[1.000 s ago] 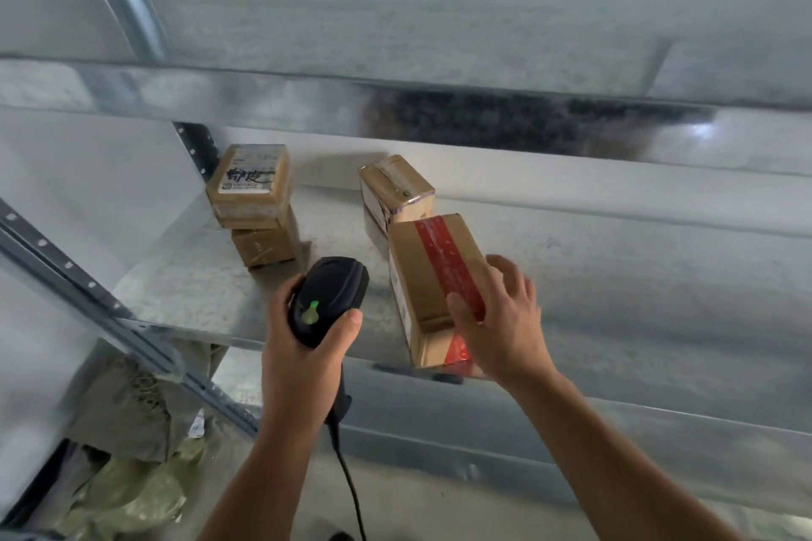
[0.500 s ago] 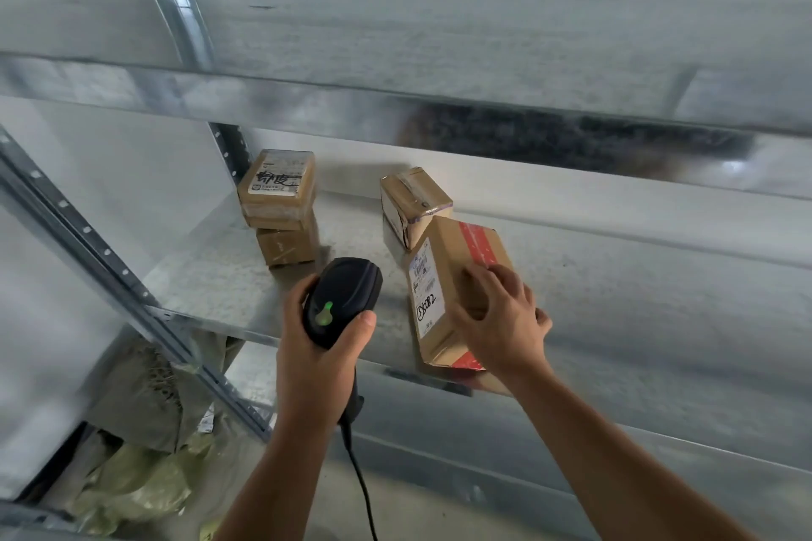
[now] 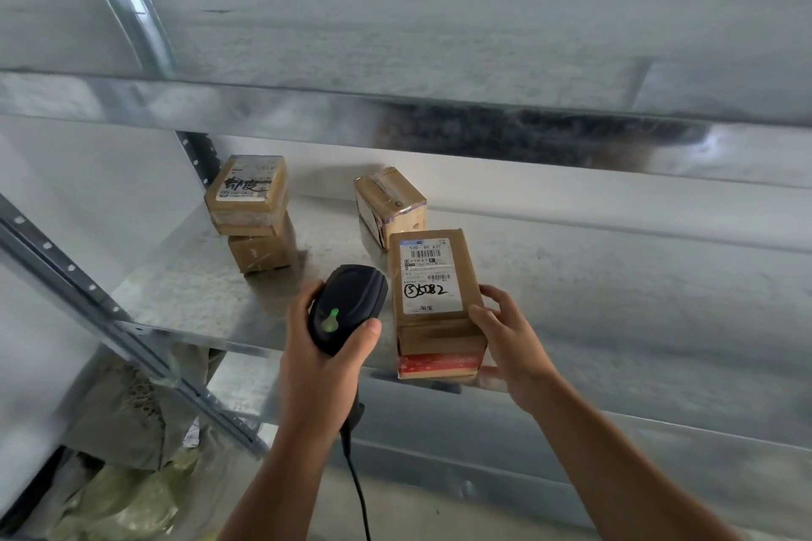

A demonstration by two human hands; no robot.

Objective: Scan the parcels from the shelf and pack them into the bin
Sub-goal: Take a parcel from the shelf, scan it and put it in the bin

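Your left hand was closed round the black scanner, thumb laid along its right side near the green light, with the cable hanging below your wrist. Your right hand gripped the labelled parcel by its right edge, thumb on the top face. That parcel lay between your hands at the front edge of the shelf, label upward; whether it rested there or was lifted could not be determined. A taped parcel stood just beyond it. Beyond your left hand, an upper parcel sat stacked on a lower parcel
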